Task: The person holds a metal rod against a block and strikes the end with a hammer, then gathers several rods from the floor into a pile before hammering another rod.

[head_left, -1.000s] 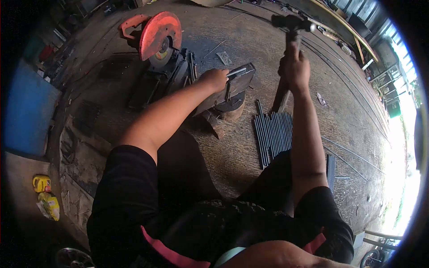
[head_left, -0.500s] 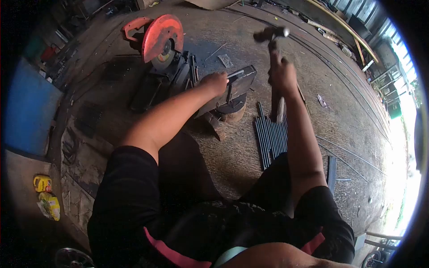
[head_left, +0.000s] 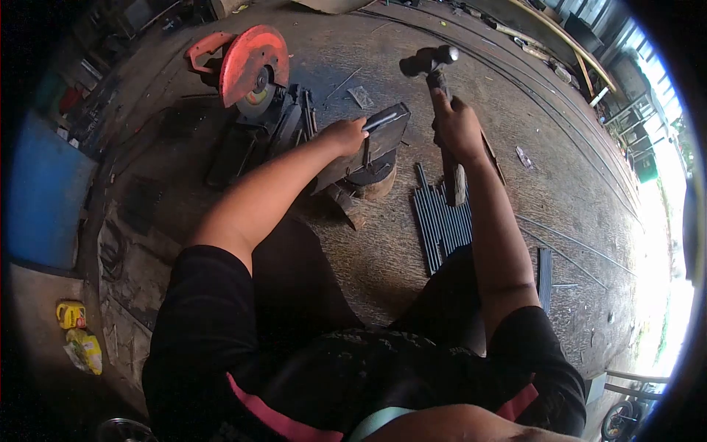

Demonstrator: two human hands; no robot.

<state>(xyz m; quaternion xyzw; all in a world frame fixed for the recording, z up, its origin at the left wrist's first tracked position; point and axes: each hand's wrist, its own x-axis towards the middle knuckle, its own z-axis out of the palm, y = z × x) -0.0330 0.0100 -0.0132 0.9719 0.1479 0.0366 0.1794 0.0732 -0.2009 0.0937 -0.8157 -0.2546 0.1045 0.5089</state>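
Observation:
My left hand [head_left: 344,137] is closed around a short metal rod [head_left: 381,120]. The rod's free end rests on or just over a dark metal block [head_left: 387,136], which sits on a round wooden stump [head_left: 378,181]. In my right hand [head_left: 459,131] is a hammer [head_left: 430,61], raised to the right of the block with its head up. The lower end of its worn wooden handle shows below my fist. Several cut metal rods [head_left: 440,221] lie side by side on the floor below the hammer.
A red cut-off saw [head_left: 254,66] stands on the floor to the left of the block. Long thin rods [head_left: 567,247] stretch across the floor at right, beside another bundle of rods [head_left: 544,278]. A yellow container [head_left: 71,315] is at far left, with a blue panel [head_left: 51,191] above it.
The hammer and my right hand have shifted slightly left in view. The whole scene has moved a little left as well. My left hand keeps its hold on the rod.

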